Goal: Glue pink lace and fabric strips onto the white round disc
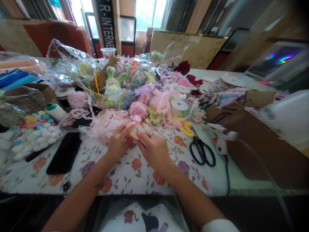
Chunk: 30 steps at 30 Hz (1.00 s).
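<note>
My left hand (120,141) and my right hand (154,146) meet over the front middle of the flowered tablecloth (137,178). Between their closed fingertips is a small pale yellow and pink soft piece (132,132); its exact kind is too small and blurred to tell. Just beyond my fingers lie a fluffy pink ball (138,110) and crumpled pale pink material (111,120) with clear plastic. Black-handled scissors (202,151) rest to the right of my right hand, with looped yellow fuzzy strips (185,128) touching their blades.
A white glue gun (220,138) with its cord lies at right, before a cardboard box (253,154). At left are a black phone (64,153), a bag of pompoms (38,137) and a thread cone (55,111). A ribbon roll (179,107) stands among heaped fuzzy craft pieces.
</note>
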Each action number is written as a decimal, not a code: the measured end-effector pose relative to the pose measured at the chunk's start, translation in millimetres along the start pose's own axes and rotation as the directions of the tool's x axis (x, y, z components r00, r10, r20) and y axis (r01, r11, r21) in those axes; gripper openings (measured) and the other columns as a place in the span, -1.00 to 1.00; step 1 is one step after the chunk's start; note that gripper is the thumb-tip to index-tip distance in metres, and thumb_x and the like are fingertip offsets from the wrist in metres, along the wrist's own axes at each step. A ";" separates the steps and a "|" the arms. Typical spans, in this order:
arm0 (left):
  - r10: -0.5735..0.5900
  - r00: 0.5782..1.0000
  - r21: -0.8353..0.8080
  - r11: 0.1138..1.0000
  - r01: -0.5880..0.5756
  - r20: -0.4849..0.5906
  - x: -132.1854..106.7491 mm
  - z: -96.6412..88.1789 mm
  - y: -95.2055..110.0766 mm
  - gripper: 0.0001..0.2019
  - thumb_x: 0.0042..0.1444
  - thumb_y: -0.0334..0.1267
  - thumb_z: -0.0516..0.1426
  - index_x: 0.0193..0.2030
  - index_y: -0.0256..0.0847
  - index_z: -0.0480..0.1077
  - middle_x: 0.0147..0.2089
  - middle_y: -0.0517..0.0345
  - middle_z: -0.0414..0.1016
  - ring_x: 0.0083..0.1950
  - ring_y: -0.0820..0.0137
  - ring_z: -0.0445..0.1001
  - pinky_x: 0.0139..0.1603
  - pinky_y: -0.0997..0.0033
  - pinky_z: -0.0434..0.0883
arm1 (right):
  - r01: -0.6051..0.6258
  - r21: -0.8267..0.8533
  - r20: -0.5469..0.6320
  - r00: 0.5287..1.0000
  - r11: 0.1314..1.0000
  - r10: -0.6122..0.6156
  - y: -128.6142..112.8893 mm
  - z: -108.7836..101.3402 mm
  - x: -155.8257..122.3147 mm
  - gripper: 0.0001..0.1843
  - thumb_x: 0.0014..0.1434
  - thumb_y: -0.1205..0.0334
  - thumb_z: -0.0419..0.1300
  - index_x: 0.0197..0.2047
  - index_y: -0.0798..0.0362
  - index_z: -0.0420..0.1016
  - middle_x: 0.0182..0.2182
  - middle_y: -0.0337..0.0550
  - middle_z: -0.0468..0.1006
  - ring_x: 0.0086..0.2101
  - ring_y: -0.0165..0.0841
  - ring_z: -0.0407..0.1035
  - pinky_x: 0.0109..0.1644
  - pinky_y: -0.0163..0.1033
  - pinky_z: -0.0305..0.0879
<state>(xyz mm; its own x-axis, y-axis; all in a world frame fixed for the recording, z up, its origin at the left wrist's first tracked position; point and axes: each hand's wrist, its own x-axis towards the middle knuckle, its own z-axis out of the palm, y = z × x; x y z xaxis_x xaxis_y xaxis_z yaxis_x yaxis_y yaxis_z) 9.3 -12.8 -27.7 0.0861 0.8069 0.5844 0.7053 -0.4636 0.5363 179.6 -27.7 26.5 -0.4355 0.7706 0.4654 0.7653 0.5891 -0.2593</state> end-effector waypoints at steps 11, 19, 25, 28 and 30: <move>-0.057 0.982 -0.160 0.983 0.086 0.178 2.3 -4.8 6.9 -0.58 0.14 -0.22 0.17 0.17 -0.01 0.37 0.13 0.06 0.47 0.10 0.27 0.46 0.15 0.21 0.40 | -0.203 0.323 0.181 0.972 0.924 0.150 29.4 -17.3 37.5 -0.88 0.09 0.25 0.29 -0.44 0.09 0.50 -0.48 -0.22 0.41 -0.44 -0.40 0.27 -0.33 -0.32 0.10; -0.084 0.973 -0.303 0.941 0.148 0.214 2.3 -5.5 8.7 -0.53 0.06 -0.25 0.24 0.15 -0.05 0.39 0.14 0.07 0.49 0.22 0.22 0.38 0.27 0.12 0.30 | -0.385 0.471 0.357 0.906 0.794 0.227 40.4 -25.0 47.1 -0.70 0.03 0.09 0.23 -0.57 0.12 0.39 -0.64 -0.32 0.27 -0.59 -0.49 0.14 -0.50 -0.36 -0.02; -0.166 0.948 -0.384 0.885 0.264 0.270 4.9 -8.9 13.1 -0.51 0.02 -0.23 0.28 0.13 -0.11 0.39 0.20 0.01 0.45 0.26 0.20 0.36 0.29 0.14 0.26 | -0.452 0.479 0.413 0.872 0.753 0.261 40.8 -26.3 46.4 -0.69 0.02 0.07 0.21 -0.58 0.13 0.40 -0.67 -0.34 0.24 -0.60 -0.51 0.10 -0.50 -0.37 -0.04; -0.200 0.938 -0.403 0.863 0.305 0.282 5.5 -10.0 15.6 -0.51 0.02 -0.22 0.28 0.13 -0.10 0.40 0.19 0.03 0.45 0.24 0.20 0.37 0.27 0.18 0.29 | -0.459 0.493 0.418 0.870 0.739 0.261 41.1 -24.1 45.3 -0.69 0.04 0.08 0.19 -0.59 0.13 0.40 -0.68 -0.35 0.23 -0.61 -0.51 0.10 -0.51 -0.36 -0.05; -0.214 0.934 -0.411 0.853 0.322 0.287 5.8 -10.5 17.0 -0.50 0.02 -0.22 0.28 0.14 -0.10 0.39 0.19 0.04 0.45 0.22 0.21 0.39 0.25 0.21 0.31 | -0.458 0.502 0.415 0.872 0.733 0.261 42.3 -21.2 44.1 -0.68 0.05 0.09 0.18 -0.59 0.13 0.40 -0.69 -0.35 0.22 -0.61 -0.51 0.09 -0.50 -0.36 -0.05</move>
<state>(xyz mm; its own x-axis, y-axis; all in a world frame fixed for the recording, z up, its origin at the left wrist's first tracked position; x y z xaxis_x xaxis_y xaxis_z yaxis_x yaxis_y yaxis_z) 14.4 -19.9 -8.8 0.1316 0.9576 0.2562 0.3395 -0.2864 0.8959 202.9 26.0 53.9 -0.3765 0.9263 -0.0130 0.5230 0.2009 -0.8283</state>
